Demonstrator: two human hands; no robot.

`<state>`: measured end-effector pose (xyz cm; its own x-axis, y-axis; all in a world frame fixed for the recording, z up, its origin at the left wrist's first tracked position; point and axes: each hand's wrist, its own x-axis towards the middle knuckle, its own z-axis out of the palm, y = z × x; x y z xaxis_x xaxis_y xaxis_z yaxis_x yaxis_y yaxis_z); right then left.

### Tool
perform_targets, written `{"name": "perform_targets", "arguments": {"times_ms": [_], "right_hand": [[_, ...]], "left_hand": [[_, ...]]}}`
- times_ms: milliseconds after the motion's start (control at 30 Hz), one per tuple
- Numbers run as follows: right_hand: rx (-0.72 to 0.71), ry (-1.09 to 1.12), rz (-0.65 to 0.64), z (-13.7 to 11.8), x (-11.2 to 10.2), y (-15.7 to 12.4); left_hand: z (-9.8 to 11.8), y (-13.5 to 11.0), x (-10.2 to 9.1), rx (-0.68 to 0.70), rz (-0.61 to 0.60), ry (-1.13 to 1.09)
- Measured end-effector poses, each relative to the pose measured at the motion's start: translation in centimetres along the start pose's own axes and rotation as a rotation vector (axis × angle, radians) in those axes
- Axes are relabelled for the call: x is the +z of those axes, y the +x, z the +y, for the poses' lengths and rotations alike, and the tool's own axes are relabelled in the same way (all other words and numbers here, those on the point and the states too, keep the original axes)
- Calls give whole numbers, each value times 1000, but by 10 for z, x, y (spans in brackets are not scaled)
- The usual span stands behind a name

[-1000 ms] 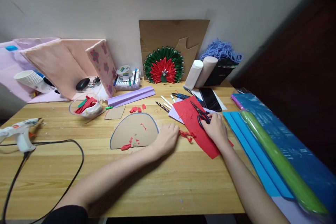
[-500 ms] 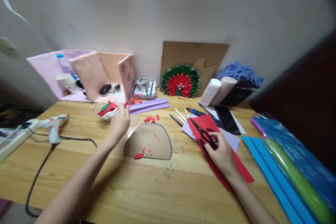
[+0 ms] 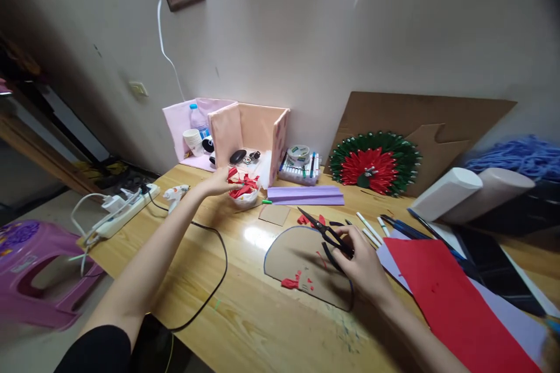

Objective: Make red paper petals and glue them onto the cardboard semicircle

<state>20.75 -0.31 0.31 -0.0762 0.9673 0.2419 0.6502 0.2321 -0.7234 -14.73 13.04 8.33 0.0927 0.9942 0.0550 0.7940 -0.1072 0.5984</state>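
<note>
Both hands are over the table. Fingers of the left hand point(image 3: 219, 182) reach into the bowl point(image 3: 244, 203) by the red scraps point(image 3: 248, 185), but it is hard to tell if they grip any. The right hand point(image 3: 362, 265) is closed around the handles of the scissors point(image 3: 331, 239), and the tip points to the back left corner.

The table point(image 3: 249, 332) is made of wood. A big brown board point(image 3: 394, 109) leans on the wall at the table's back edge. A pink stool point(image 3: 65, 253) stands on the floor next to the left edge. At the back edge, closer to the back left corner, sits a peach box point(image 3: 262, 119). Red paper point(image 3: 441, 285) lies flat on the right side, on top of purple paper point(image 3: 514, 315). A brown half circle point(image 3: 293, 250) lies in from the front edge, under the scissors. A red and green fan point(image 3: 371, 166) rests against the board. The power strip point(image 3: 126, 215) lies along the left edge. The bowl is in front of the peach box. Little red bits point(image 3: 291, 283) lie on the half circle, and a small green pen point(image 3: 267, 201) lies beside the bowl.
</note>
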Motion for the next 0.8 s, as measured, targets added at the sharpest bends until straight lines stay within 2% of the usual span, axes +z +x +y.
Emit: {"name": "perform_targets", "arguments": {"times_ms": [100,267,367,433,567,667,800], "right_hand": [[-4,9,-11,0,6,1],[33,68,-37,10,10,-3],[107,164,-46,17,11,-6],[164,321,-10,20,11,-7],[303,652,38,13,8,-8],[363,760,76,-1,0,-9],[369,927,231,-12,-20,-13]], "left_hand": [[-6,-3,-15,5,-71,-57],[-6,-10,-23,-68,-54,-176],[10,-18,-17,-54,-63,-343],[30,-25,-7,-7,-80,-573],[88,-42,36,18,-205,-790],[137,-54,84,122,-275,-833],[193,-67,150,197,-327,-898]]}}
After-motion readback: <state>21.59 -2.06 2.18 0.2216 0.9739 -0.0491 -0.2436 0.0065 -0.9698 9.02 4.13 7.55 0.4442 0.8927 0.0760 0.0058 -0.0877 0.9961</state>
